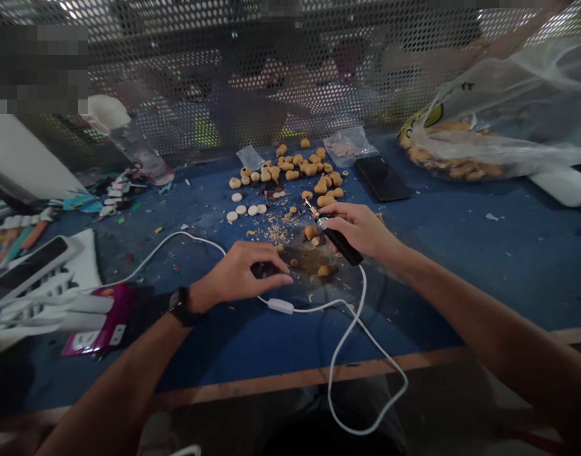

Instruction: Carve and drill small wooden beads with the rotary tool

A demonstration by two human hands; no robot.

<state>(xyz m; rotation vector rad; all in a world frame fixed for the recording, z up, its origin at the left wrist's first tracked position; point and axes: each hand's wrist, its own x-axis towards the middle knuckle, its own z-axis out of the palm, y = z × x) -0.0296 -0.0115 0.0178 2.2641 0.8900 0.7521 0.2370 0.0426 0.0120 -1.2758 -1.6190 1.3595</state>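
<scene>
Over the blue workbench (414, 297), my right hand (359, 231) is closed around a black engraving pen (337, 240), its metal tip (310, 207) angled away from me, toward a scatter of small tan pieces (290, 168). My left hand (238, 272), with a black wristwatch (180, 306) on its wrist, is curled with the fingertips (283, 273) down at the edge of a dark stained patch (309, 263). They cover whatever lies beneath, so I cannot tell whether they pinch something or only hover. One loose tan piece (324, 270) sits on the patch between my hands, and pale dust and shavings (276, 233) lie just beyond it. A white cable (335, 358) with an inline switch (280, 306) loops past my left hand and over the bench's wooden edge strip (290, 380); I cannot see where it meets the pen. Farther out are round pale discs (240, 210), a black phone (382, 178) and a small clear bag (350, 145). A crumpled plastic bag (499, 136) at the right holds more tan pieces, partly veiled by its film. At the left, a pink packet (100, 320) lies among white parts I cannot make out. Behind it all, a perforated metal screen (224, 69) blurs whatever stands beyond.
</scene>
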